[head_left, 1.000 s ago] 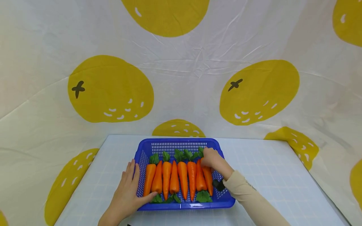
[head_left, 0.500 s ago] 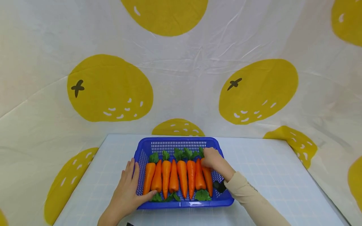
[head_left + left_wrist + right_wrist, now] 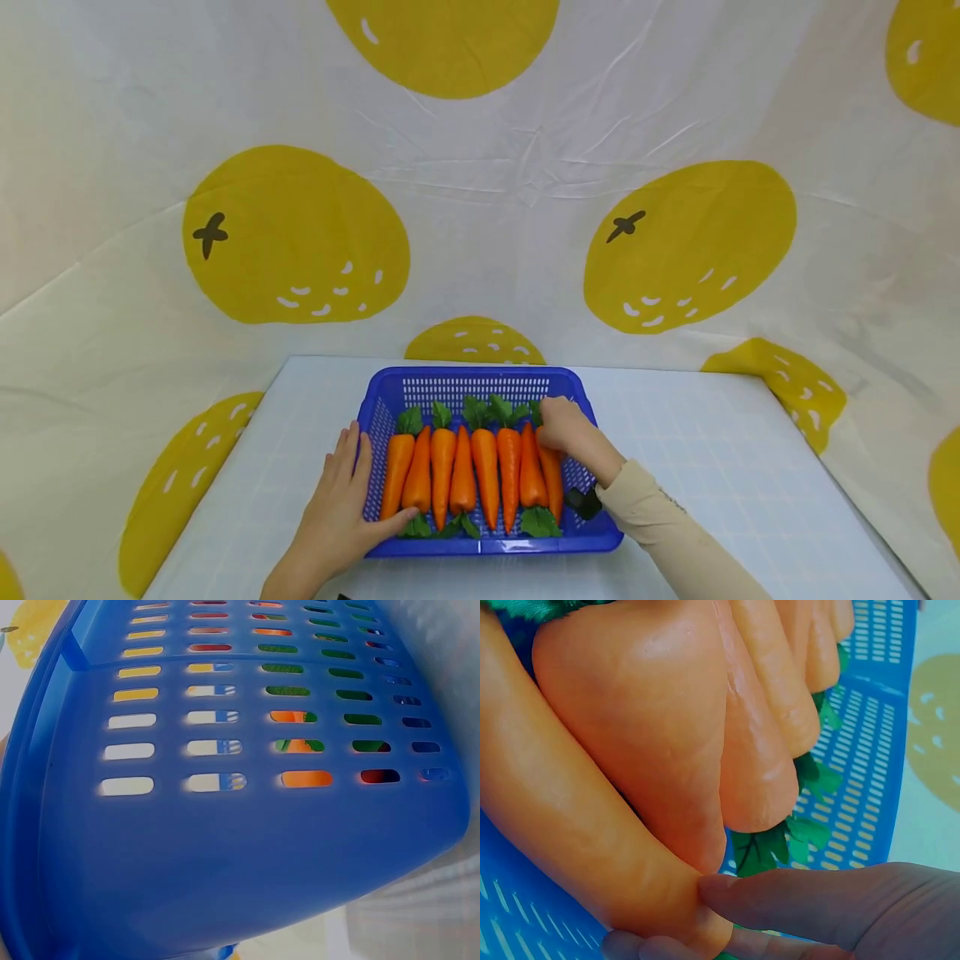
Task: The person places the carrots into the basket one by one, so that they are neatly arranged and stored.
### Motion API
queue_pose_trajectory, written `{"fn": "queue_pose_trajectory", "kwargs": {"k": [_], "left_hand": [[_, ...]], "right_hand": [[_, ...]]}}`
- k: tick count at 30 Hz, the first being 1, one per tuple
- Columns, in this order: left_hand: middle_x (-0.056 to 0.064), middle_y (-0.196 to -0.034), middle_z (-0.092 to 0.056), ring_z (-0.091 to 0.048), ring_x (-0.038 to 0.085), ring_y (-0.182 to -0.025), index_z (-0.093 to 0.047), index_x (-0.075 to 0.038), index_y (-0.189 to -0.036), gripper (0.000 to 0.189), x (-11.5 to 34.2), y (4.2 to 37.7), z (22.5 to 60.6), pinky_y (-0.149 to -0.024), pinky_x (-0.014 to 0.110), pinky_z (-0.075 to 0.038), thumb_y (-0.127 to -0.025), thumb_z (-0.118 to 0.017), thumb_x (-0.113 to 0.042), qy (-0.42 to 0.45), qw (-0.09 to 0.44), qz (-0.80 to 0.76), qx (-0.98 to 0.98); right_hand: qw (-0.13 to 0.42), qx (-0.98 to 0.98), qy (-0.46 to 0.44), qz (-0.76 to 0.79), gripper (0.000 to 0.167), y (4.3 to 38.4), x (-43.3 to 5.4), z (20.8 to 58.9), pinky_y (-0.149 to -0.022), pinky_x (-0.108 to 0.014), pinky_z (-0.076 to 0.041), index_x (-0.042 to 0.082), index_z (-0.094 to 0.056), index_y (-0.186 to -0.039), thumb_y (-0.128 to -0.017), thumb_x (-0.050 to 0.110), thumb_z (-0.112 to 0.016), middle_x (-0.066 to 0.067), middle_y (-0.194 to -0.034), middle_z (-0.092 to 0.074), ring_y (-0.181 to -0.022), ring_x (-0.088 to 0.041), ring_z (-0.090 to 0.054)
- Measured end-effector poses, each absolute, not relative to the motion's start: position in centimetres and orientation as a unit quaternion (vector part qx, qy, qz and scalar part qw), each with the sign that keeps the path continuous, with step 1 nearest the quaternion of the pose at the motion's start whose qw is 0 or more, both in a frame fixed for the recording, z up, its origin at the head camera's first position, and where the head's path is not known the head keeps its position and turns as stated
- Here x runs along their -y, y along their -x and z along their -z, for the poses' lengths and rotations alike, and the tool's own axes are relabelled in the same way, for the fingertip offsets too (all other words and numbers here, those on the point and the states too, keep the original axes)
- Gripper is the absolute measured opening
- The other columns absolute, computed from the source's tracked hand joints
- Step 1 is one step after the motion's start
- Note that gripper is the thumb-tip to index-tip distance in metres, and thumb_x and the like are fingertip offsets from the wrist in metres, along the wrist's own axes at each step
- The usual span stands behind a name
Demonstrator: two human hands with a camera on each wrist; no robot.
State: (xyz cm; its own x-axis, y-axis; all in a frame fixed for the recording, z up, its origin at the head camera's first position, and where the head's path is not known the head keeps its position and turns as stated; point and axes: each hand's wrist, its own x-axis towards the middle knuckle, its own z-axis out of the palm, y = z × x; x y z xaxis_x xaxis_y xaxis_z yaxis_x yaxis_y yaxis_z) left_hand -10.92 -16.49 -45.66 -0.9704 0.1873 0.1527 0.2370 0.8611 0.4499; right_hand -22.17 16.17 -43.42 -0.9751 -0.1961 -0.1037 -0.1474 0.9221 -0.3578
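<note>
In the head view, a row of several orange carrots with green leafy tops lies in a blue plastic basket [image 3: 480, 546], some pointing toward me and some away. My right hand [image 3: 568, 427] pinches the rightmost carrot [image 3: 554, 483] near its thick, leafy end. The right wrist view shows the thumb [image 3: 780, 900] on top of that carrot and fingertips below it. At the basket's front left corner, my left hand [image 3: 337, 504] rests with fingers fairly straight along the left side and the thumb over the front rim. Only the basket's slotted wall [image 3: 195, 847] shows clearly in the left wrist view.
The basket stands on a pale checked tabletop [image 3: 690, 450]. Behind and beside it hangs a whitish cloth [image 3: 487, 250] printed with yellow fruit. A small black device [image 3: 582, 503] sits at the right wrist, by the basket's right wall.
My right hand has shifted very slightly toward me, and the rightmost carrot lies a little straighter beside its neighbour. The left hand and the basket look unchanged.
</note>
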Motion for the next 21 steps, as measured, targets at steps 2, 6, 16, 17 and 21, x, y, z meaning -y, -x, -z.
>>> {"fn": "queue_pose_trajectory", "kwargs": {"k": [2,6,16,17,21], "left_hand": [[0.027,-0.162,-0.002,-0.004,0.045,-0.149,-0.019,0.01,-0.153,0.124,16.57,10.93,45.76,-0.113,0.065,-0.014,-0.075,-0.069,-0.072,0.109,0.051,0.239,0.963],[0.027,-0.163,-0.002,-0.004,0.045,-0.149,-0.02,0.01,-0.153,0.123,16.8,11.04,45.91,-0.113,0.065,-0.014,-0.075,-0.07,-0.071,0.111,0.054,0.24,0.963],[0.027,-0.162,-0.003,-0.008,0.047,-0.148,-0.021,0.011,-0.152,0.122,16.96,10.96,45.97,-0.112,0.066,-0.017,-0.076,-0.07,-0.071,0.118,0.065,0.237,0.962],[0.027,-0.162,-0.004,-0.008,0.047,-0.147,-0.021,0.011,-0.152,0.122,16.99,10.93,45.92,-0.112,0.067,-0.017,-0.075,-0.07,-0.071,0.117,0.069,0.235,0.962],[0.027,-0.162,-0.005,-0.009,0.047,-0.148,-0.022,0.011,-0.152,0.121,16.83,10.98,45.88,-0.112,0.066,-0.018,-0.076,-0.069,-0.071,0.121,0.073,0.234,0.962]], "right_hand": [[0.072,-0.977,0.09,0.177,0.008,22.15,-16.11,43.37,-0.04,-0.027,-0.045,0.003,-0.055,-0.072,-0.073,-0.004,-0.059,-0.007,-0.059,-0.052,-0.044,-0.019,-0.054],[0.063,-0.978,0.099,0.172,0.009,22.16,-16.02,43.21,-0.041,-0.028,-0.044,0.004,-0.054,-0.071,-0.073,-0.003,-0.06,-0.007,-0.059,-0.051,-0.046,-0.019,-0.052],[0.092,-0.975,0.088,0.182,0.012,22.04,-15.92,42.98,-0.042,-0.028,-0.046,0.003,-0.053,-0.074,-0.078,-0.004,-0.061,-0.007,-0.06,-0.048,-0.048,-0.021,-0.052],[0.095,-0.974,0.089,0.184,0.011,22.0,-15.87,42.96,-0.042,-0.028,-0.048,0.003,-0.053,-0.074,-0.079,-0.004,-0.061,-0.008,-0.061,-0.049,-0.048,-0.021,-0.053],[0.1,-0.976,0.079,0.177,0.011,21.88,-15.87,42.91,-0.042,-0.029,-0.048,0.003,-0.053,-0.075,-0.08,-0.004,-0.06,-0.008,-0.062,-0.048,-0.048,-0.022,-0.054]]}}
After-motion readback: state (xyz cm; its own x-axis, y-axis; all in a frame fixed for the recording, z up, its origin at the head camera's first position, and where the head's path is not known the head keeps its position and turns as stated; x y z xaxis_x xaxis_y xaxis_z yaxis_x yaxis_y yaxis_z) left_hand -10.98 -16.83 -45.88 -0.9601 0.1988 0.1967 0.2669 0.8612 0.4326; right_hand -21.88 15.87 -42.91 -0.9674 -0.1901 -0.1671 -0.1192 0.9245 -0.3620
